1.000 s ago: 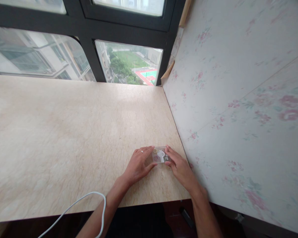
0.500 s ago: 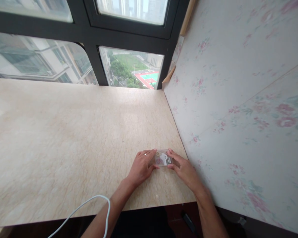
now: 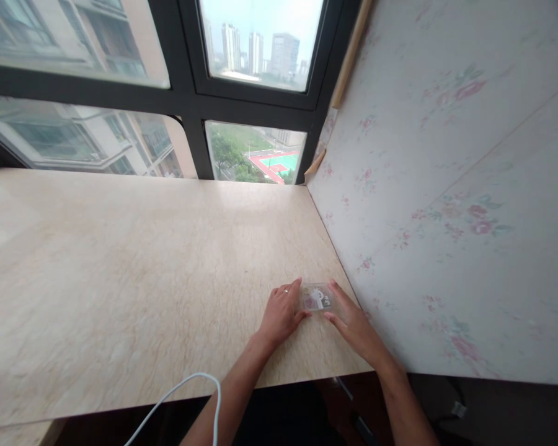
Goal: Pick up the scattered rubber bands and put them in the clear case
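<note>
One clear case (image 3: 317, 299) between left hand (image 3: 281, 314) and right hand (image 3: 354, 323), toward the bench's (image 3: 134, 266) right side; resting or lifted, cannot tell. Left: thumb and fingers clamped on the case's near end. Right: spread around the other end, contact unclear. Judged risk: one-sided hold could let the case tilt or slip. Floral wall (image 3: 451, 272) crowds the right hand. White cable (image 3: 170, 393) crosses the left forearm (image 3: 242, 376); a snag could jerk the grip.

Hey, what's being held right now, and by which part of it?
A clear case: the left hand holds its left end. Whether the right hand grips its right end cannot be told.
</note>
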Action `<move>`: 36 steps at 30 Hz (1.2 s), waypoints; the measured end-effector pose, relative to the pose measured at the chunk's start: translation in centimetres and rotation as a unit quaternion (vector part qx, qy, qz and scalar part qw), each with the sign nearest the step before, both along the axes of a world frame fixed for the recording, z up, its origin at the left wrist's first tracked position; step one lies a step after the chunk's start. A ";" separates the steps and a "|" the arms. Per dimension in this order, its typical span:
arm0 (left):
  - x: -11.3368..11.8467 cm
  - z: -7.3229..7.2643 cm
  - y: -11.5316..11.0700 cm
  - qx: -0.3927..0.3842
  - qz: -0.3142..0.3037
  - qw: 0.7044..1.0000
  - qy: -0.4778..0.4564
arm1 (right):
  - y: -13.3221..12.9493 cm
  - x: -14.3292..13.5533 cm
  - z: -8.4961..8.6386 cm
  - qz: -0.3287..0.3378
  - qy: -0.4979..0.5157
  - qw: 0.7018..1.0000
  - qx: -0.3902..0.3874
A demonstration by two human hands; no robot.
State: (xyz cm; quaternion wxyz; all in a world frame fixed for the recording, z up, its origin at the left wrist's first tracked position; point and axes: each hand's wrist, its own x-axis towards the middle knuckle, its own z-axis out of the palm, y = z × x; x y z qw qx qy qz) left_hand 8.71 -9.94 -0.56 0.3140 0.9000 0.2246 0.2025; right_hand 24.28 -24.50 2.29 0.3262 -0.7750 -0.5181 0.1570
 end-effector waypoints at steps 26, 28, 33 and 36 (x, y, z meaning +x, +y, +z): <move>-18.1 2.1 2.3 -0.129 0.352 0.914 -0.155 | 8.8 -16.8 -1.3 0.052 0.051 0.994 0.075; -17.7 2.1 2.3 -0.128 0.349 0.920 -0.125 | 8.4 -16.6 -1.3 0.057 0.057 0.994 0.079; -17.6 2.0 2.4 -0.125 0.333 0.928 -0.113 | 8.0 -16.4 -1.2 0.074 0.060 0.992 0.088; -17.9 2.1 2.1 -0.138 0.321 0.927 -0.134 | 8.0 -16.5 -1.3 0.080 0.053 0.991 0.093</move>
